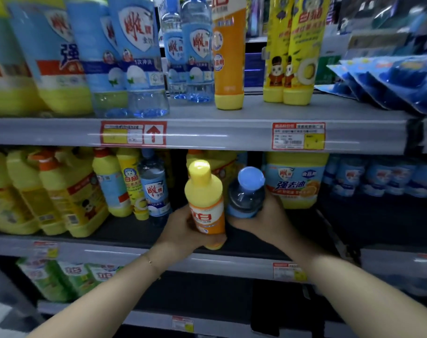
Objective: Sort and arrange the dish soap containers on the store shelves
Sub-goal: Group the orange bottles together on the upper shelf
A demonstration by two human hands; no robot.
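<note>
My left hand (180, 230) grips an orange dish soap bottle (203, 198) with a yellow cap, held upright in front of the middle shelf (134, 250). Right beside it, my right hand (273, 220) holds a clear blue bottle (246, 193) with a light blue cap, tilted slightly toward me. The two bottles nearly touch. Both sit over a dark gap in the middle shelf's row.
The upper shelf (207, 130) carries clear blue bottles (139, 57), an orange bottle (228, 57), yellow bottles (297, 50) and blue packets (390, 86). On the middle shelf stand yellow jugs (61, 191) at left and a wide yellow jug (295, 179) at right. Green bottles (61, 276) fill the lower shelf.
</note>
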